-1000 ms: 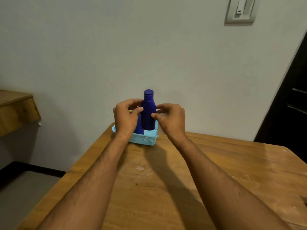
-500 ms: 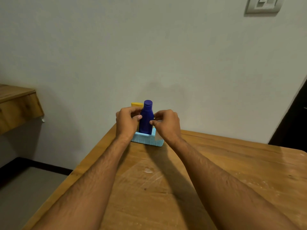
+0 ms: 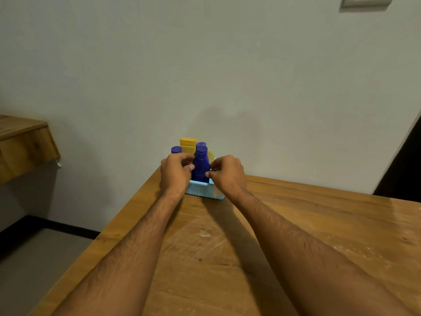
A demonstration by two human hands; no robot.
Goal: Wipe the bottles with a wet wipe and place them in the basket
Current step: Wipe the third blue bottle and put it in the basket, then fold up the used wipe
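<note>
Since half second ago: front blue bottle (image 3: 201, 165) sunk lower into basket (image 3: 198, 189); yellow bottle (image 3: 187, 145) and two more blue caps now show behind. Left hand (image 3: 175, 174) and right hand (image 3: 227, 173) pinch bottle's waist from either side, fingers curled. Basket at far table (image 3: 296, 224) edge, by wall. Bottle looks like rigid plastic, light, likely slick after wiping; waist below shoulder seems best hold.

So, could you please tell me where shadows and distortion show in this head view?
Head view: the forearms throw a dark shadow across the table toward the basket; a fainter one falls on the wall behind the bottles; wide-angle stretch enlarges the near forearms.
</note>
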